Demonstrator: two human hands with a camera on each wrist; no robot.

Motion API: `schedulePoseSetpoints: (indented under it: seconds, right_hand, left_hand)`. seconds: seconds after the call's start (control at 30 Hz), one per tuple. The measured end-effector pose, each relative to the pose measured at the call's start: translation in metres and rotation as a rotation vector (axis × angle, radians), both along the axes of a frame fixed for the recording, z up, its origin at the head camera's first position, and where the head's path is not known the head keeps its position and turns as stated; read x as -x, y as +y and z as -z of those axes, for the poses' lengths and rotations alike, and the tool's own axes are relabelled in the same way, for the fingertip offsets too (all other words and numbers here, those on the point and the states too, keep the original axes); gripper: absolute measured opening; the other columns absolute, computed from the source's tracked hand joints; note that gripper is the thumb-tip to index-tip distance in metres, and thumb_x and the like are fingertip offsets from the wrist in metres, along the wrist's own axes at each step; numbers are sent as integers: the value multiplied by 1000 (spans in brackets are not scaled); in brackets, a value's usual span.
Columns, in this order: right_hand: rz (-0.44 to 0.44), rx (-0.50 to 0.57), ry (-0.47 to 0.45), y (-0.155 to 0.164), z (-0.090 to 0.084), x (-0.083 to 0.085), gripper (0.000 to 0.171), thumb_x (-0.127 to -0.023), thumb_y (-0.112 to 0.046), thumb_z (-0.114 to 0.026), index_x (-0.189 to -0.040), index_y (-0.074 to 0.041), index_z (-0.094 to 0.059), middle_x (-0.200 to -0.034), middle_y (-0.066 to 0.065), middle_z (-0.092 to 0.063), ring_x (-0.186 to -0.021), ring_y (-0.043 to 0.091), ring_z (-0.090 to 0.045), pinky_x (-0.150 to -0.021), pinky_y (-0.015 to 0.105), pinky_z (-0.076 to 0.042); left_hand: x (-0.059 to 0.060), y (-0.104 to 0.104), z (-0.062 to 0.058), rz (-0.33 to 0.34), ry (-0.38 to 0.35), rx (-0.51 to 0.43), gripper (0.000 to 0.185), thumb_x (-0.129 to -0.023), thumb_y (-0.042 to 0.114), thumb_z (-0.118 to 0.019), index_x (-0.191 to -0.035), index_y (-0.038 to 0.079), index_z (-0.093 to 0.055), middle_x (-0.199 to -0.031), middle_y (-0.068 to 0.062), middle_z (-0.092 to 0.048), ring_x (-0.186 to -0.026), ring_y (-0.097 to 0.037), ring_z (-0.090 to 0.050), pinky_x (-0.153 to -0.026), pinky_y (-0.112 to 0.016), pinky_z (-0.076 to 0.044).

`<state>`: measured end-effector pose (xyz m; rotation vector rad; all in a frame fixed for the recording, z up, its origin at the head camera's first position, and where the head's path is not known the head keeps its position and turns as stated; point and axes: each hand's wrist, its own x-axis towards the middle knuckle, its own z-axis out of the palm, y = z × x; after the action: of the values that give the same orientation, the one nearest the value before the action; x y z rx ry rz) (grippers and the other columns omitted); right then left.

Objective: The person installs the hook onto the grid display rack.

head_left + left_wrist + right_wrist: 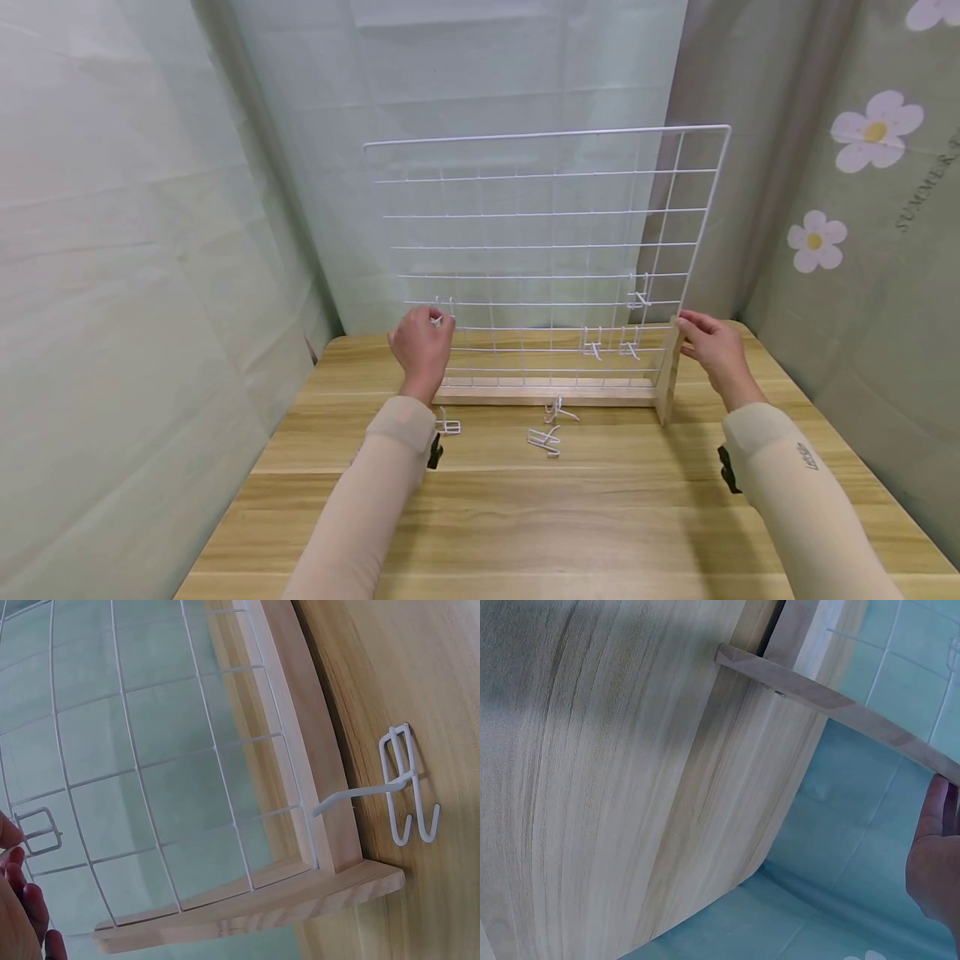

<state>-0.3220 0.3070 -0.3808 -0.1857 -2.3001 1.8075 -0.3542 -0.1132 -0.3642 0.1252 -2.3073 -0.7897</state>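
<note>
A white wire grid panel point(547, 134) stands upright in a pale wooden base point(540, 392). At its left side, my left hand point(422, 346) pinches a white wire hook point(54, 827) against the grid; the fingers partly cover it. My right hand point(716, 354) grips the upper end of the wooden side post point(667, 385) between thumb and fingers. Three more hooks hang toward the grid's right side: an upper hook point(639, 298), a lower left hook point(592, 344) and a lower right hook point(630, 344).
Loose white hooks lie on the wood-grain table point(600, 517) in front of the base: a front hook point(543, 441), a hook by the base point(558, 410) and a left hook point(405, 780). Pale green curtains point(480, 67) enclose the table's back and sides.
</note>
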Motion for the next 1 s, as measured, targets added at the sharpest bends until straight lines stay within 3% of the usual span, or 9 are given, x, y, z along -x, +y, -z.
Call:
schedulePoseSetpoints:
  seconds: [0.43,0.67,1.0]
  right_hand:
    - [-2,17,12,2,2,1,59,-102,-37,-52,-144,5,-45,-135,15,-51,-111,14,-55,-97,37,-47]
    - [-15,25,7,1,1,0,59,-103,-37,-50,-146,3,-43,-142,20,-46,-123,26,-51,-102,46,-43]
    - [-14,21,5,1,2,0,59,-104,-37,-49,-147,3,-42,-146,23,-43,-129,33,-47,-102,46,-42]
  left_hand:
    - [1,1,3,5,-18,27,17,-88,23,-64,-88,7,-72,-87,-10,-71,-82,-29,-64,-79,-47,-40]
    - [0,2,6,-2,-33,32,17,-88,22,-65,-90,7,-72,-90,-10,-72,-88,-29,-63,-81,-47,-40]
    - [3,0,12,-3,-40,56,20,-89,26,-65,-90,7,-72,-92,-11,-71,-90,-30,-61,-80,-47,-41]
